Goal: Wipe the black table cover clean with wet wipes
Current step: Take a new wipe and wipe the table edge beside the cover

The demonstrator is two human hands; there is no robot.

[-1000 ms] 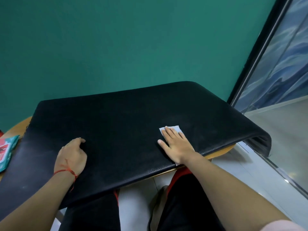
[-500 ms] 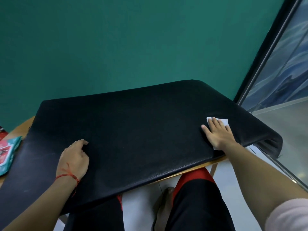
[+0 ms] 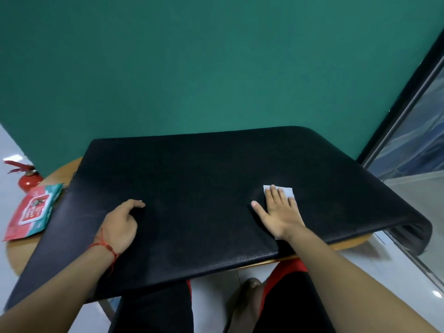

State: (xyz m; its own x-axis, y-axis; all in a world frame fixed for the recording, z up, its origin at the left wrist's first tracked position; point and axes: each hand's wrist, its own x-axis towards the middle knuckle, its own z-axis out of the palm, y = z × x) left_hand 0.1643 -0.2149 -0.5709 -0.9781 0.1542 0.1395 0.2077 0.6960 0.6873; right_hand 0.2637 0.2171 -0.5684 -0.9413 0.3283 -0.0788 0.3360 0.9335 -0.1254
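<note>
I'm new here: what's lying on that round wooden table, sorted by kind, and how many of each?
black table cover: 1
loose wet wipe, flat under the right hand: 1
pack of wet wipes: 1
Total: 3

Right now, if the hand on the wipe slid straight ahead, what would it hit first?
Nothing on the black cover blocks the right hand; past its far edge, probably the green wall.
</note>
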